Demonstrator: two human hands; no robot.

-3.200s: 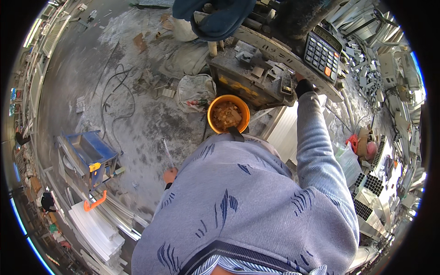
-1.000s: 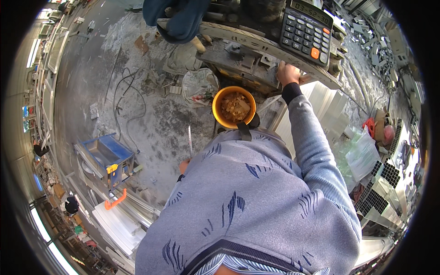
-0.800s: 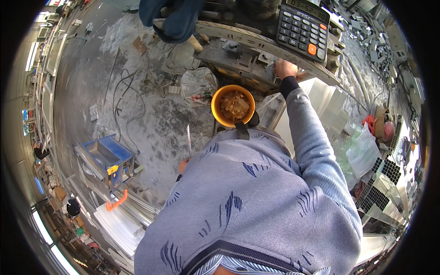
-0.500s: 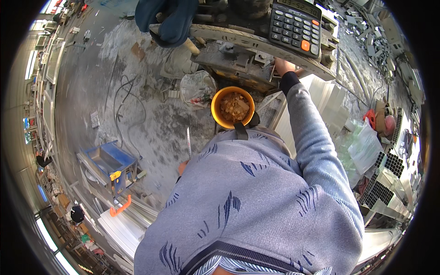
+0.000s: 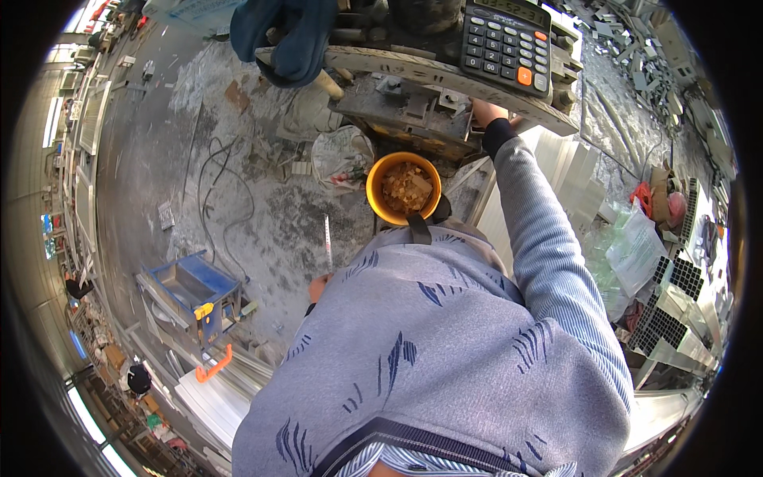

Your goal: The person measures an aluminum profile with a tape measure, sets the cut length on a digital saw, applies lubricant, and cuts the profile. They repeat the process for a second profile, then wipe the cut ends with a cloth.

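Low beside my torso, my left hand shows only in part. A narrow white measuring tape with fine marks stands up from its fingers, which appear closed on the tape's lower end. My right arm stretches forward, and my right hand reaches under the wooden edge of a workbench, against a dirty metal machine. The fingers of that hand are hidden by the machine parts and the bench edge, so what they touch cannot be made out. On the bench lies a black calculator with orange keys.
A yellow bucket of brownish pieces stands before me. Dark blue cloth hangs from the bench. A blue metal box-shaped stand and orange hook are at left. Pale metal profiles and plastic wrap lie right.
The tape's marked face shows more broadly and its upper end is slightly lower in view. My left hand shows a little more. My right hand stays under the bench edge, with a slight view shift.
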